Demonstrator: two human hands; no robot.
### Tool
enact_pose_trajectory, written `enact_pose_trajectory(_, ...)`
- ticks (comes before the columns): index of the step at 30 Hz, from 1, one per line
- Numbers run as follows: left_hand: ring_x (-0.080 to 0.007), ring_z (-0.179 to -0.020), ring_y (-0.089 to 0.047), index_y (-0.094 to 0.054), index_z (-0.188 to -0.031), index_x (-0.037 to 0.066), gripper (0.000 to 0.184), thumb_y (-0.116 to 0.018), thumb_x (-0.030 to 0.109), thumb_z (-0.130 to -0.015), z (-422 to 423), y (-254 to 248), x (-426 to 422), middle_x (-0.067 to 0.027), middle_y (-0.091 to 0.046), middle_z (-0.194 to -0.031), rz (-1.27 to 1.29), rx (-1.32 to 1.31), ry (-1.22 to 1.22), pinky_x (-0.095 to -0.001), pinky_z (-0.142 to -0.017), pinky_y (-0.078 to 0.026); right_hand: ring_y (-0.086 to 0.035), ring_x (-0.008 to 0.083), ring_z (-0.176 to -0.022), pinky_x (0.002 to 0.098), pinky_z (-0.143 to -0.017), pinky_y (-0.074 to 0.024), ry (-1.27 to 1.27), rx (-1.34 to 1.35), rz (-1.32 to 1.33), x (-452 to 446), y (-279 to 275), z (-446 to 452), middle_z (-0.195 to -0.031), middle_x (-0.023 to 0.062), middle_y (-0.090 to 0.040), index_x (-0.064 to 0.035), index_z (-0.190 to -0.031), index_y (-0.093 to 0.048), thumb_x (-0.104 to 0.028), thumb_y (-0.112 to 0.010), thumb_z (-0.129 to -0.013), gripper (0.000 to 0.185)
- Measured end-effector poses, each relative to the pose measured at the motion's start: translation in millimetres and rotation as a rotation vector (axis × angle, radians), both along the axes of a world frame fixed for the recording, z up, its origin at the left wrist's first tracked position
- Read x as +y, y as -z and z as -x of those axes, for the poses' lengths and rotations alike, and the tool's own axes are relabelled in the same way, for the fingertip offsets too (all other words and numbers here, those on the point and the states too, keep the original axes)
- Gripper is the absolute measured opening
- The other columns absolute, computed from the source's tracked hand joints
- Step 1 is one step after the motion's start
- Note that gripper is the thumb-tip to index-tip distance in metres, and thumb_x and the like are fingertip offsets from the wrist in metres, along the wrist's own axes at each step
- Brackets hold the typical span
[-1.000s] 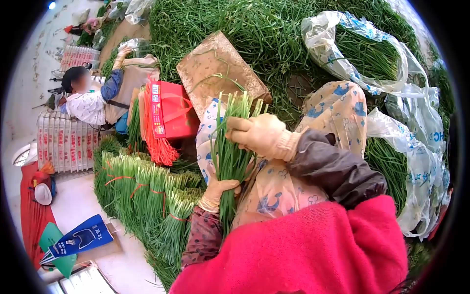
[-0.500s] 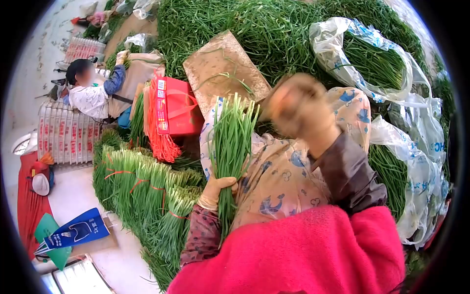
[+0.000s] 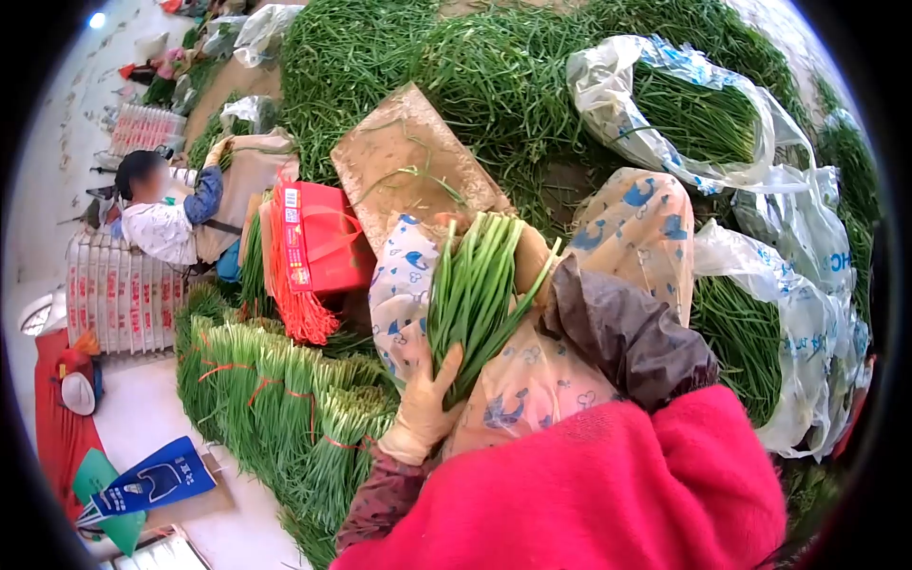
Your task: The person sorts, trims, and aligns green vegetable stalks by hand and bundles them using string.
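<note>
My left hand [image 3: 423, 407], in a pale glove, is closed around a bunch of garlic chives [image 3: 473, 294] over my lap. The bunch leans right, its cut ends pointing away from me and fanning out. My right hand [image 3: 534, 270] is at the far right side of the bunch, mostly covered by the stalks; its fingers are hidden. Beneath both hands lies a plastic apron [image 3: 532, 385] with blue prints. Just beyond the bunch, a dirty wooden board [image 3: 404, 157] carries a few loose stalks.
Loose chives [image 3: 494, 66] heap up beyond the board. Plastic bags [image 3: 594, 81] of chives stand right. To the left are a red box [image 3: 328, 237], red ties [image 3: 309, 318] and tied chive bundles [image 3: 275, 380]. Another person [image 3: 161, 209] sits at the far left.
My right hand has come down from its blurred, raised position to the far side of the bunch. The bunch now tilts right and its tops have spread. The view has shifted slightly.
</note>
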State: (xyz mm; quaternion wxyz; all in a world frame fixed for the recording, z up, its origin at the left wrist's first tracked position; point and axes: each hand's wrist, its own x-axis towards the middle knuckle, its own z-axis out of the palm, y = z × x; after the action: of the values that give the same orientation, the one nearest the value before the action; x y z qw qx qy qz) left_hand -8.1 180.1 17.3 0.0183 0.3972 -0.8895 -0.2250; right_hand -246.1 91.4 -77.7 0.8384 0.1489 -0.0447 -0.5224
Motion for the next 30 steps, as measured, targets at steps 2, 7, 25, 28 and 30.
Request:
enact_pose_trajectory(2, -0.0449, -0.137, -0.026, -0.053, -0.133, 0.017, 0.074, -0.078, 0.007, -0.063, -4, -27, -9, -0.0316, -0.015, -0.15, -0.37, 0.021, -0.051, -0.0408, -0.111, -0.027, -0.063, 0.0269, -0.097, 0.0441, -0.091, -0.0495, -0.045, 0.055, 0.201, 3, -15, 8, -0.11, 0.0194, -0.061, -0.0013, -0.134, -0.044, -0.034, -0.032, -0.1, 0.049)
enact_pose_trajectory(7, -0.0291, -0.125, -0.05, -0.056, -0.126, -0.004, 0.065, -0.082, 0.009, -0.067, -38, -114, -64, -0.0168, -0.057, -0.129, -0.856, 0.299, -0.23, -0.038, -0.104, -0.039, -0.06, 0.0372, -0.096, 0.0495, -0.087, -0.049, -0.087, 0.002, 0.227, 14, -40, 13, -0.105, 0.0215, -0.061, -0.0003, -0.138, -0.039, -0.06, -0.033, -0.093, 0.074)
enact_pose_trajectory(25, -0.0173, -0.106, -0.057, -0.043, -0.129, -0.006, 0.081, -0.086, 0.005, -0.062, 41, 22, -42, -0.0111, -0.059, -0.118, -1.223, 0.642, -0.488, -0.03, -0.095, -0.044, -0.059, 0.0088, -0.095, 0.0249, -0.084, -0.0467, 0.06, 1.635, 0.376, 30, -108, 96, -0.096, 0.0022, -0.069, 0.0012, -0.102, -0.066, -0.031, -0.061, -0.091, 0.034)
enact_pose_trajectory(28, -0.0168, -0.102, -0.059, -0.045, -0.125, -0.005, 0.077, -0.086, 0.005, -0.061, 42, 23, -38, -0.0106, -0.061, -0.113, -1.141, 0.652, -0.525, -0.0303, -0.092, -0.046, -0.059, 0.0197, -0.109, 0.0337, -0.093, -0.0457, 0.183, 2.092, 0.588, 41, -129, 82, -0.126, 0.0171, -0.056, -0.0005, -0.093, -0.067, -0.013, -0.069, -0.081, 0.017)
enact_pose_trajectory(30, -0.0169, -0.1, -0.059, -0.046, -0.123, -0.005, 0.075, -0.086, 0.006, -0.061, 44, 19, -36, -0.011, -0.062, -0.112, -1.048, 0.569, -0.512, -0.0306, -0.09, -0.047, -0.054, 0.0356, -0.116, 0.0377, -0.094, -0.0462, 0.285, 2.448, 0.878, 40, -126, 73, -0.13, 0.0206, -0.053, -0.0049, -0.092, -0.067, -0.016, -0.074, -0.075, 0.022)
